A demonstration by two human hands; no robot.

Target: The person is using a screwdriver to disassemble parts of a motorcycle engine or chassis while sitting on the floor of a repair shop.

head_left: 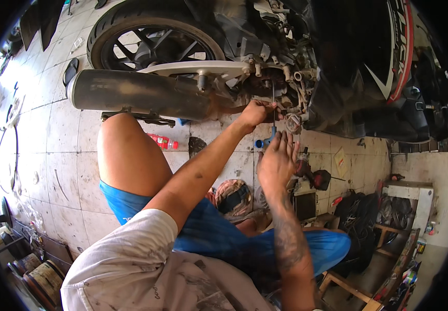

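A T-handle wrench [273, 123] with a thin metal shaft and a blue crossbar grip points away from me, its far end inside the exposed engine area [265, 82] of a motorbike. My left hand [257, 114] is closed around the shaft, its fingers pinched just short of the engine. At the near end, my right hand [277, 163] has its fingers stretched out and lies against the blue grip, hiding part of it. Left of the engine are the dark exhaust muffler [131, 93] and the rear wheel [156, 44].
Black body panels [353, 78] of the motorbike fill the upper right. On the tiled floor are a red bottle [163, 141], a bundled rag [233, 197] and a red-and-black power tool [320, 179]. A wooden frame [389, 264] stands at lower right.
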